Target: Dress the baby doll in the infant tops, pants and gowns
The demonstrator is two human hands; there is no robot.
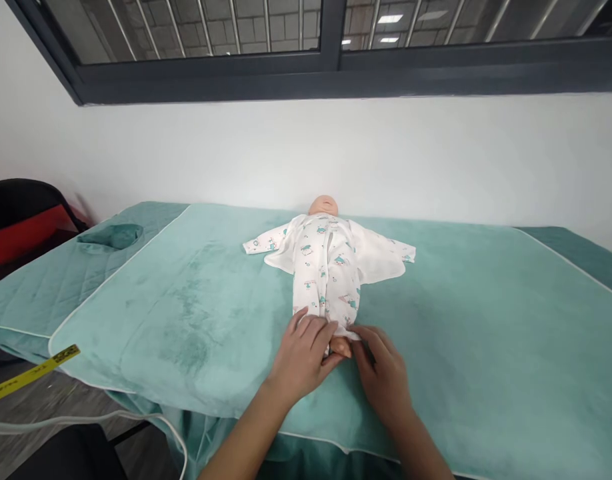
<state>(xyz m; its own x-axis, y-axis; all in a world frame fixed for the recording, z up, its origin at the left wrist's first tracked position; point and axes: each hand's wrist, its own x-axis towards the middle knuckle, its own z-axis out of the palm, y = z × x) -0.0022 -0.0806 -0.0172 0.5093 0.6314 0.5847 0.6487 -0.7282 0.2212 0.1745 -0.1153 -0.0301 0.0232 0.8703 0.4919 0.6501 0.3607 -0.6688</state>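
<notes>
A baby doll [324, 204] lies on its back on a teal blanket [196, 313], head toward the wall. It wears a white printed sleepsuit [327, 267] with the empty sleeves spread to both sides. My left hand [303, 357] rests at the suit's lower left hem, fingers curled round the doll's foot [342, 347]. My right hand [383, 373] pinches the hem at the lower right, beside the same foot.
The blanket covers a padded table against a white wall under a dark-framed window. A folded teal cloth [111, 235] lies at the far left. A black and red bag [23, 223] stands left of the table. A yellow tape [31, 373] crosses the floor.
</notes>
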